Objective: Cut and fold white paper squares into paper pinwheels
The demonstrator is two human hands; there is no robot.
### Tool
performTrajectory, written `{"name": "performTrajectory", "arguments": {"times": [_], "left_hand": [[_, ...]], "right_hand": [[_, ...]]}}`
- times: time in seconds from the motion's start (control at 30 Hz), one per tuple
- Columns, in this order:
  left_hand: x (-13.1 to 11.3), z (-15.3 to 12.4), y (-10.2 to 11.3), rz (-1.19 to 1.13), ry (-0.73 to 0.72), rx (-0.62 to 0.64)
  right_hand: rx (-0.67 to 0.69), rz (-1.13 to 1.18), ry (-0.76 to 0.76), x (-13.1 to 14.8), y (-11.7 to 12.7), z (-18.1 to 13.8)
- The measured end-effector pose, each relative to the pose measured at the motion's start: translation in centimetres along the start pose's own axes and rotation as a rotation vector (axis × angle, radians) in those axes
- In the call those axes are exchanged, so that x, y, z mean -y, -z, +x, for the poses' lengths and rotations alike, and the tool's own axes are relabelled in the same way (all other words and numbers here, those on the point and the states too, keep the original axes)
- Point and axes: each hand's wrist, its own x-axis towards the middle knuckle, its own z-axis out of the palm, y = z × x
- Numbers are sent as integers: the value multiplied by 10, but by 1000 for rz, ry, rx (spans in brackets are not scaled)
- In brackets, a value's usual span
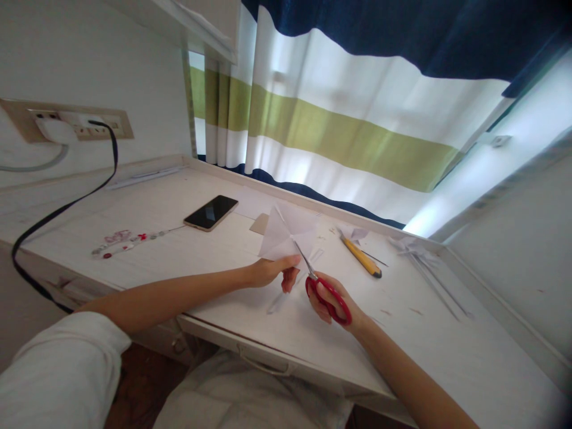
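Note:
My left hand [274,272] pinches the lower edge of a white sheet of paper [277,235], held up above the desk. The sheet shows crease lines or cuts running toward its middle. In my right hand [333,301] is a pair of scissors with red handles [329,302]. Their metal blades reach up and left to the paper, near its centre. Whether the blades are fully closed is hard to make out. Below my left hand, a narrow paper strip [277,302] lies on the desktop.
A phone [211,213] and a beaded charm string [129,241] lie left on the white desk [152,277]. At right are a yellow utility knife [361,256], paper scraps [355,233], and a white paper piece with thin sticks [431,274]. A black cable [67,205] hangs over the desk's left edge.

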Motion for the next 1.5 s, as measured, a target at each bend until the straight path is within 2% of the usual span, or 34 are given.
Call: {"name": "performTrajectory", "arguments": {"times": [1.5], "left_hand": [[5,1,0,-61,-31,-55]], "right_hand": [[4,-74,-31,0,6,1]]}}
